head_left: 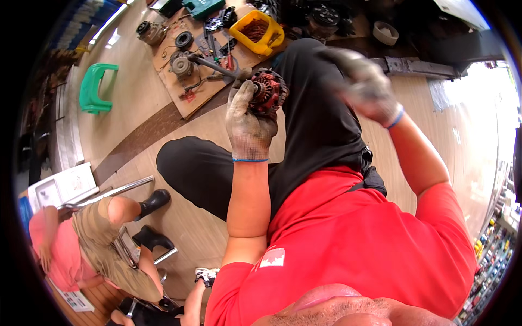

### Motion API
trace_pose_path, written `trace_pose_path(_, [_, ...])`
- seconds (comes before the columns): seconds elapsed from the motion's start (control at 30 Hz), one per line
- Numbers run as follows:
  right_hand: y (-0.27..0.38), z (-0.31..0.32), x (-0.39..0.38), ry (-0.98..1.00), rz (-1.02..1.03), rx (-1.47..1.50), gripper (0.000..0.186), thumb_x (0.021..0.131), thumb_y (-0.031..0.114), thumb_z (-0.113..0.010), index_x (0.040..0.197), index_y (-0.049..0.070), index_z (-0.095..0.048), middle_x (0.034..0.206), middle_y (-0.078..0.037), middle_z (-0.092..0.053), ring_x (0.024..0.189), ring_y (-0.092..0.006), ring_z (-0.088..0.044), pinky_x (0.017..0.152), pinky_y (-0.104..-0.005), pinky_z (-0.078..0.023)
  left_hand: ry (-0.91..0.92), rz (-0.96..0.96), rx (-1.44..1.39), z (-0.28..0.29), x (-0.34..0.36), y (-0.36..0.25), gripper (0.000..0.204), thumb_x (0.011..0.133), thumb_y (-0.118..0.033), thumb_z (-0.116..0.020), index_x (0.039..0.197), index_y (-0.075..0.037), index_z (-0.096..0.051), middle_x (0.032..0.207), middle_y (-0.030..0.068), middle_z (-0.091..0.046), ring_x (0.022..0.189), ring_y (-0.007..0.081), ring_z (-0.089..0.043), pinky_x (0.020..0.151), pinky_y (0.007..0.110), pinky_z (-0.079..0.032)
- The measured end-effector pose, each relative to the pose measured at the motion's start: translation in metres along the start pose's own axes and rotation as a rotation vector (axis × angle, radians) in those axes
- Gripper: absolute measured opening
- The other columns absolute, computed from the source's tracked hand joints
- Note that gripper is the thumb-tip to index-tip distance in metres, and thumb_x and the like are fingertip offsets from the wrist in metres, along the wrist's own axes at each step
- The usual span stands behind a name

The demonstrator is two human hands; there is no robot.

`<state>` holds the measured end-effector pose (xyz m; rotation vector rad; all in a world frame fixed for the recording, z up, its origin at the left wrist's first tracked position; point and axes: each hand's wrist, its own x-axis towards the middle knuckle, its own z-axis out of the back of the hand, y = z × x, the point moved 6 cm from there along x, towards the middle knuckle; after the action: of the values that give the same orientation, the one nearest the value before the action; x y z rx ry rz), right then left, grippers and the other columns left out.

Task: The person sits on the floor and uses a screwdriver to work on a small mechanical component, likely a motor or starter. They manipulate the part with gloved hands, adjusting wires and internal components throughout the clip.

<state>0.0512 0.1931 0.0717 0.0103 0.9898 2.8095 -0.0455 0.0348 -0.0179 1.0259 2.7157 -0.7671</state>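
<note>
My left hand [247, 122], in a worn, stained work glove, has its fingers closed round a dark red and black alternator rotor [268, 91]. The rotor's finned, round face and short shaft point up past the thumb, above the floor beside my raised black-trousered knee. To the right of that knee, my right hand [370, 89] wears a similar dirty glove. Motion smears its fingers, so neither their pose nor anything in them can be made out. It is apart from the rotor.
Ahead, a cardboard sheet [191, 103] carries a round metal part [181, 65], a black ring [184, 39], a hammer [209, 64] and other tools. A yellow cut-open container [256, 32] holds copper-coloured wire. A green stool [97, 88] stands left. Two people sit at lower left.
</note>
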Motion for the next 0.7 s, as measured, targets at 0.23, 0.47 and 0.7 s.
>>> trace_pose_path(0.23, [-0.004,-0.043,0.049,0.137,0.099,-0.16,0.045,0.097,0.021,-0.059,0.14,0.008,-0.053,0.121,-0.022,-0.066,0.112,-0.0378,-0.063,0.094,-0.0418,-0.053,0.074,-0.014,0.012,-0.005,-0.014,-0.003,0.03,0.096,-0.009,-0.059,0.125,-0.001,-0.059,0.116,0.0168,-0.067,0.101,0.0319,-0.07,0.087,0.051,-0.061])
trace_pose_path(0.47, [0.026,0.005,0.022,-0.171,0.249,-0.459,0.03,0.1,0.031,-0.054,0.123,0.014,-0.064,0.089,-0.013,-0.071,0.08,-0.0319,-0.071,0.066,-0.0422,-0.057,-0.125,-0.265,0.283,0.003,-0.01,-0.009,0.026,0.096,-0.003,-0.063,0.121,-0.002,-0.057,0.106,0.0105,-0.066,0.092,0.0242,-0.071,0.071,0.039,-0.063])
trace_pose_path(0.7, [0.011,-0.027,-0.041,0.335,0.083,-0.41,0.034,0.098,0.042,-0.057,0.117,0.017,-0.068,0.079,-0.015,-0.069,0.076,-0.0345,-0.069,0.065,-0.0448,-0.055,-0.223,-0.138,-0.078,0.015,0.001,-0.001,0.02,0.099,-0.011,-0.059,0.117,-0.002,-0.06,0.107,0.0128,-0.067,0.094,0.0278,-0.07,0.081,0.047,-0.061])
